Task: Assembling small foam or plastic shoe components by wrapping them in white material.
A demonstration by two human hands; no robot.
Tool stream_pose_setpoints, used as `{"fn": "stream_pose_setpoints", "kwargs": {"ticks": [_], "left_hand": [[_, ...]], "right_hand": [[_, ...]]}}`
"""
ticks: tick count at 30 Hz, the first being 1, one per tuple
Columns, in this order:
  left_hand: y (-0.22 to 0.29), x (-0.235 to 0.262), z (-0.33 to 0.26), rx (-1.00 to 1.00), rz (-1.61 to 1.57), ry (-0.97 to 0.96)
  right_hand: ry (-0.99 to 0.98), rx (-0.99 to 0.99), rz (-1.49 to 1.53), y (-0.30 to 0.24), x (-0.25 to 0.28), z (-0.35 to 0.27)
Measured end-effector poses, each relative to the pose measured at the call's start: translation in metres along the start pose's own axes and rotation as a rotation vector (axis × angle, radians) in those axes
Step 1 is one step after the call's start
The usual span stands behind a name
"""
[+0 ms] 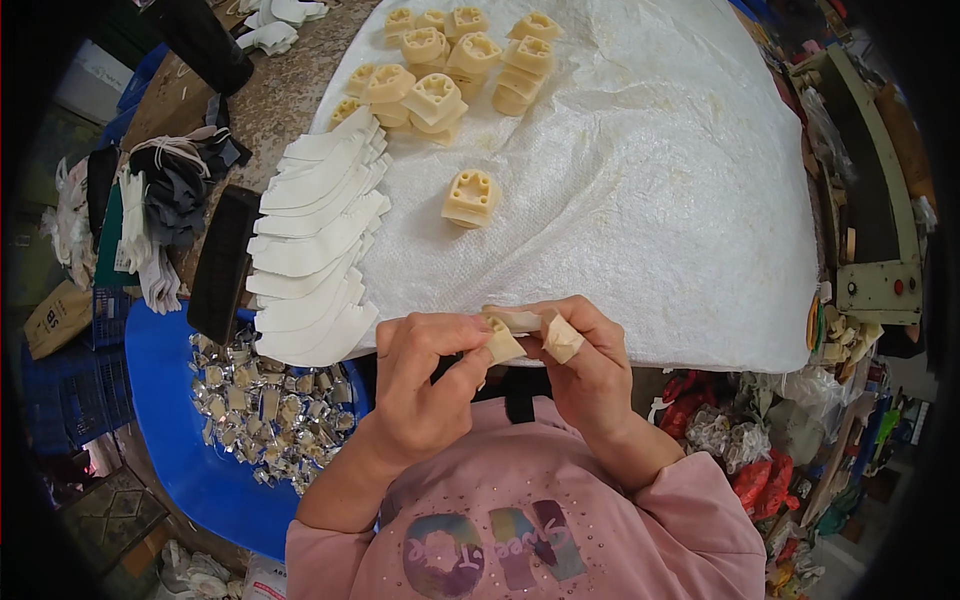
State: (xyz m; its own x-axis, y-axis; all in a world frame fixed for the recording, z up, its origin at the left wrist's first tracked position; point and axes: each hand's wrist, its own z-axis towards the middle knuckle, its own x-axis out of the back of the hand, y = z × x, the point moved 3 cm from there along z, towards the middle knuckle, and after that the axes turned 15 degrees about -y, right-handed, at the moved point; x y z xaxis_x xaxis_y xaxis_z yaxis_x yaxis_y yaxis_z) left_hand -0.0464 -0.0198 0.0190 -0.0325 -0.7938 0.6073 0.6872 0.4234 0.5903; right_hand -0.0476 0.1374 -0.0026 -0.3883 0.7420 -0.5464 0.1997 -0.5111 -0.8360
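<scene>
Close in front of me, both hands meet at the near edge of the white-covered table. My left hand (425,375) pinches a small cream block (503,343), which looks like a shoe heel and is partly hidden by the fingers. A white curved piece (515,319) lies against it, gripped by my right hand (592,370). A beige wrap (562,338) appears to cover my right thumb tip. Farther out, a single cream heel-like block (471,198) stands on the sheet. To the left, overlapping white cut pieces (310,235) form a fanned row.
Several more cream blocks (433,100) cluster at the far left of the white woven sheet (620,200). A blue tub (190,450) below left holds many small silvery-beige bits. A dark brush-like object (222,265) lies by the white pieces. At right stands a greenish machine (880,240).
</scene>
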Motion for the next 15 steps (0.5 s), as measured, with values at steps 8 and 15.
{"fn": "stream_pose_setpoints", "kwargs": {"ticks": [8,15], "left_hand": [[0.006,-0.010,0.006,0.015,0.288,-0.049],[-0.008,-0.006,0.000,0.205,-0.215,-0.051]], "right_hand": [[-0.014,-0.167,-0.442,-0.005,-0.009,0.007],[-0.238,-0.130,-0.501,-0.007,0.027,0.023]]}}
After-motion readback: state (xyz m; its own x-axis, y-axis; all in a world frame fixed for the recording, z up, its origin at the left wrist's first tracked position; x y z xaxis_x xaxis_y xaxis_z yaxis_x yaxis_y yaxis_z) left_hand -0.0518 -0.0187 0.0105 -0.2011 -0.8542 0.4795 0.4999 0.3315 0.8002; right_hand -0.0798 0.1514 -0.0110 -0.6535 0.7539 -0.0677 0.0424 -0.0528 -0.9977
